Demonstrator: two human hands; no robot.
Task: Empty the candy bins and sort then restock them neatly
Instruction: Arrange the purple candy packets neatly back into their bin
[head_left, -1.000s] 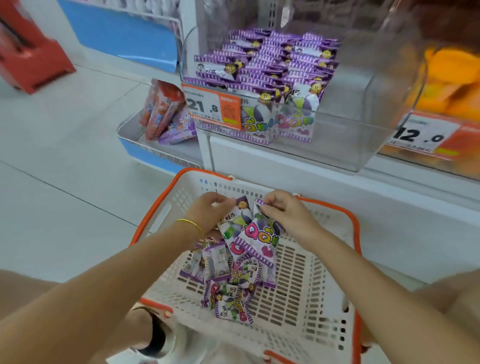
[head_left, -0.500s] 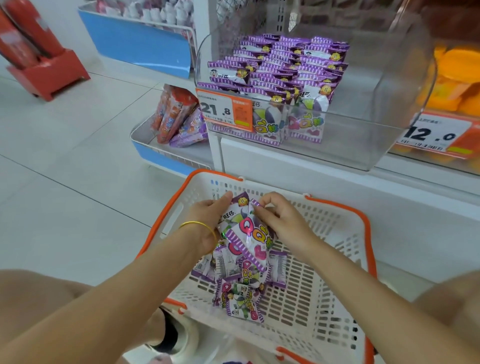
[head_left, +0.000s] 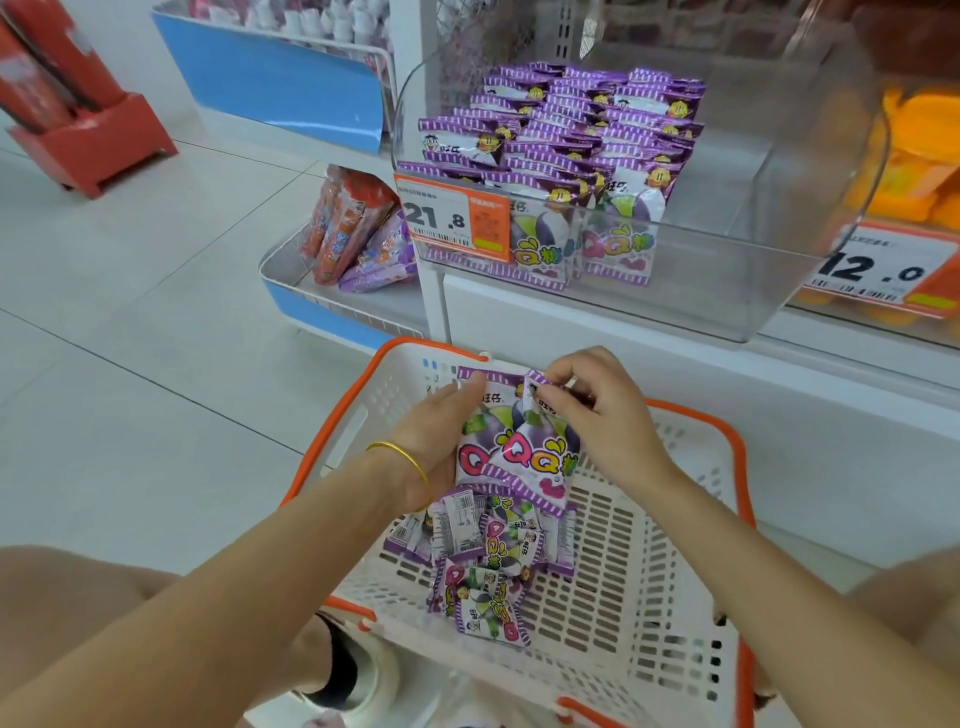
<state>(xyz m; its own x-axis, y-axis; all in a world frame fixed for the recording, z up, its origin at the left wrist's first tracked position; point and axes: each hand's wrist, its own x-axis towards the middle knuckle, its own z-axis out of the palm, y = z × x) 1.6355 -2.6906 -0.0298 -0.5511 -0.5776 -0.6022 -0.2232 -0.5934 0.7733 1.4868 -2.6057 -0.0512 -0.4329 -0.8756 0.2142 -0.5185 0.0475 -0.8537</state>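
Note:
Over a white basket (head_left: 649, 597) with an orange rim, both hands hold purple QQ candy packs (head_left: 511, 452). My left hand (head_left: 434, 441), with a gold bangle on the wrist, grips the stack from the left side. My right hand (head_left: 597, 410) pinches the top corner of the front pack. Several more purple packs (head_left: 483, 566) lie loose on the basket floor. Above, a clear plastic bin (head_left: 727, 280) holds neat rows of the same purple packs (head_left: 566, 140) in its left half; its right half is bare.
An orange price tag reading 21.8 (head_left: 451, 218) hangs on the bin front. A neighbouring bin on the right holds orange packs (head_left: 919, 171) with a 12.0 tag (head_left: 878, 270). Red and purple bags (head_left: 358, 228) lie in a low blue tray at left. White tiled floor spreads left.
The packs in my hands have been squared up and lifted slightly toward the basket's far rim. My right hand shifted to the top corner of the front pack.

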